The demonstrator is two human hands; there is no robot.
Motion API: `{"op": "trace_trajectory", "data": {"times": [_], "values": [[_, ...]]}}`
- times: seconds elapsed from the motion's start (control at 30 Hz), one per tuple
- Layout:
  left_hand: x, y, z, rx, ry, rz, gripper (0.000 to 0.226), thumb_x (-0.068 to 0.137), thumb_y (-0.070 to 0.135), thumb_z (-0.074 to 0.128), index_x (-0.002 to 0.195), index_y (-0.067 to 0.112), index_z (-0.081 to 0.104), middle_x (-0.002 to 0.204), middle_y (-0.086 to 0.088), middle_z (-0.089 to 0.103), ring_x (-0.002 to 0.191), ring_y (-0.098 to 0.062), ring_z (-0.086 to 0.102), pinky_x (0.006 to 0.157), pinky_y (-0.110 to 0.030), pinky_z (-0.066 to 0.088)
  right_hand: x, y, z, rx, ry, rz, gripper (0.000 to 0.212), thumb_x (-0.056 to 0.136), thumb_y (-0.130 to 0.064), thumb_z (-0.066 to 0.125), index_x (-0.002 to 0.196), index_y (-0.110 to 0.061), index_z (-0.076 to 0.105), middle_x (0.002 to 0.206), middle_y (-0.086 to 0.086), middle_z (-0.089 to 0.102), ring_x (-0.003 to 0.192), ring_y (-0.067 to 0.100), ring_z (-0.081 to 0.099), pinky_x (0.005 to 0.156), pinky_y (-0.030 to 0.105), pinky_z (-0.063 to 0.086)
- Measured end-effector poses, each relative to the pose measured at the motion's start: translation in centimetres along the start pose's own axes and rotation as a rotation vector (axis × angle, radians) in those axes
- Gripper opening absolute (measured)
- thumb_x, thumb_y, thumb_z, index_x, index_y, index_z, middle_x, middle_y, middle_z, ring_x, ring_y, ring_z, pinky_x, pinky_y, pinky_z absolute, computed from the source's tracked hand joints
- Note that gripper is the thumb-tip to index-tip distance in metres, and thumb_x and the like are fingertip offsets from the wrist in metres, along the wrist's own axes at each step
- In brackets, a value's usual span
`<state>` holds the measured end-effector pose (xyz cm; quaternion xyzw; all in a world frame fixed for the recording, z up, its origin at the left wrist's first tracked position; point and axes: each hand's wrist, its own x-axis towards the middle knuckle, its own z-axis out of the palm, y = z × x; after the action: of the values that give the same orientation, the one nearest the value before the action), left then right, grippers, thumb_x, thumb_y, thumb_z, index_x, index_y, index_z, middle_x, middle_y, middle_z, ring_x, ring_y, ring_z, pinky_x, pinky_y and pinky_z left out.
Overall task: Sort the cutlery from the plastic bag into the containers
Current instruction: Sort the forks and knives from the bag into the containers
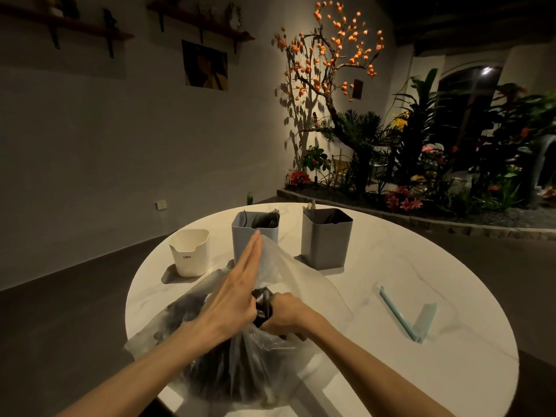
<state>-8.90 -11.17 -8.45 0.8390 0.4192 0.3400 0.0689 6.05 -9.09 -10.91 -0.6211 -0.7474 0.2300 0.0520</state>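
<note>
A clear plastic bag (288, 275) full of black cutlery lies on the near part of the round white table (421, 266). My left hand (237, 284) has its fingers straight and holds up the bag's open edge. Inside the bag's mouth, my right hand (285, 314) grips a bunch of black cutlery (263, 305). Three containers stand behind the bag: a white one (189, 254) at the left, a pale blue one (255, 233) holding black forks, and a grey one (326, 236) with a few pieces in it.
A light blue bag clip (400, 314) lies on the table to the right. Beyond the table are a dark floor, a wall with shelves and a picture, and an indoor garden with a tree at the right.
</note>
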Motion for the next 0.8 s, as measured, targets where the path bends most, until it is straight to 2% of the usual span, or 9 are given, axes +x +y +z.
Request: {"op": "trace_trajectory", "data": {"times": [0.1,0.2,0.3,0.4,0.5,0.63,0.73,0.77,0.8], "values": [[0.0,0.1,-0.1,-0.008,-0.013,-0.006,0.112,0.078,-0.015,0.053,0.157,0.021,-0.017,0.164,0.017,-0.023,0.148,0.003,-0.003,0.100,0.009,0.010,-0.4,0.4,-0.2,-0.026,-0.021,0.035,0.038,0.093,-0.029,0.062,0.125,-0.008,0.056,0.109,0.012,0.061,0.097,0.028,0.062,0.075,0.032,0.049],[0.1,-0.1,-0.4,-0.016,-0.024,-0.014,0.110,0.077,-0.015,0.052,0.158,0.021,-0.014,0.165,0.016,-0.021,0.145,0.012,-0.005,0.103,0.007,0.009,-0.7,0.6,-1.4,-0.072,-0.010,0.064,0.037,0.093,-0.022,0.059,0.126,-0.005,0.056,0.122,0.017,0.062,0.108,0.033,0.062,0.080,0.032,0.047],[0.3,-0.4,-0.4,-0.028,-0.034,-0.045,0.111,0.076,-0.014,0.052,0.159,0.022,-0.012,0.166,0.015,-0.018,0.150,0.005,-0.009,0.113,-0.002,0.001,-1.0,0.7,-2.8,-0.068,-0.039,0.044,0.030,0.093,-0.015,0.056,0.120,-0.003,0.060,0.110,0.017,0.063,0.103,0.034,0.064,0.070,0.029,0.046],[0.7,-0.4,-0.3,-0.029,-0.042,-0.067,0.112,0.077,-0.011,0.055,0.159,0.027,-0.013,0.165,0.018,-0.017,0.151,0.003,-0.009,0.113,-0.003,0.000,-1.8,0.5,-4.3,-0.040,-0.047,0.023,0.023,0.095,-0.010,0.052,0.115,-0.002,0.060,0.096,0.013,0.058,0.078,0.025,0.059,0.056,0.025,0.045],[0.8,-0.3,-0.4,-0.021,-0.057,-0.064,0.113,0.079,-0.009,0.056,0.158,0.031,-0.015,0.163,0.023,-0.019,0.149,0.006,-0.010,0.111,-0.003,0.001,-2.4,0.7,-5.8,-0.089,-0.060,0.004,0.015,0.096,-0.009,0.047,0.105,-0.005,0.058,0.084,0.010,0.057,0.063,0.020,0.055,0.053,0.025,0.046],[1.2,-0.4,-0.4,-0.045,-0.058,-0.087,0.111,0.080,-0.007,0.056,0.159,0.032,-0.012,0.165,0.019,-0.015,0.152,0.001,-0.005,0.121,-0.020,0.008,-3.6,1.3,-7.1,-0.117,-0.061,-0.020,0.021,0.099,-0.009,0.047,0.114,-0.002,0.060,0.093,0.012,0.058,0.063,0.016,0.052,0.052,0.023,0.044],[1.5,0.2,-0.1,-0.137,-0.071,-0.145,0.107,0.081,-0.008,0.056,0.160,0.031,-0.007,0.167,0.014,-0.006,0.152,-0.007,0.001,0.123,-0.030,0.015,-4.0,1.7,-6.5,-0.009,-0.081,-0.024,0.013,0.097,-0.007,0.048,0.106,-0.009,0.057,0.090,0.007,0.056,0.067,0.015,0.050,0.057,0.024,0.046],[1.6,0.7,0.1,-0.169,-0.071,-0.152,0.106,0.082,-0.008,0.056,0.160,0.031,-0.005,0.167,0.013,-0.004,0.152,-0.009,0.003,0.123,-0.031,0.018,-4.0,1.7,-5.9,0.046,-0.096,-0.010,0.012,0.096,-0.008,0.049,0.106,-0.010,0.057,0.088,0.006,0.056,0.069,0.016,0.051,0.062,0.026,0.048],[1.7,1.2,0.2,-0.197,-0.068,-0.156,0.104,0.084,-0.008,0.057,0.160,0.030,-0.004,0.167,0.012,-0.002,0.153,-0.011,0.005,0.121,-0.026,0.023,-3.5,2.0,-5.2,0.104,-0.113,-0.008,0.015,0.095,-0.010,0.050,0.107,-0.007,0.059,0.088,0.007,0.057,0.073,0.018,0.053,0.068,0.031,0.049]]}}
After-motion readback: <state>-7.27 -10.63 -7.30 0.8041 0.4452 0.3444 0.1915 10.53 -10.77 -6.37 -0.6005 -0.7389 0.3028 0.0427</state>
